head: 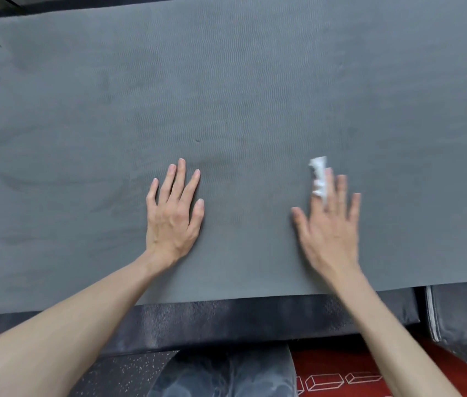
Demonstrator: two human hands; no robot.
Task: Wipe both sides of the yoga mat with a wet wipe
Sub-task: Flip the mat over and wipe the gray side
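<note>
Covering nearly everything, the grey yoga mat (226, 81) has the left hand (173, 213) flat near its front edge, and the right hand (329, 222), fingers straight, pressing a white wet wipe (318, 174).

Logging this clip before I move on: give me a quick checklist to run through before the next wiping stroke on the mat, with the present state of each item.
1. Yoga mat lies flat and spread out: ok.
2. Left hand presses flat on the mat to steady it: ok.
3. Wet wipe is with the right hand, at its fingers: ok.
4. Wipe spread flat for full contact: not ok, it looks bunched.
5. How firmly the wipe is held: cannot tell, the right hand is blurred.
6. Which side of the mat faces up, and whether the other is done: cannot tell.
</note>
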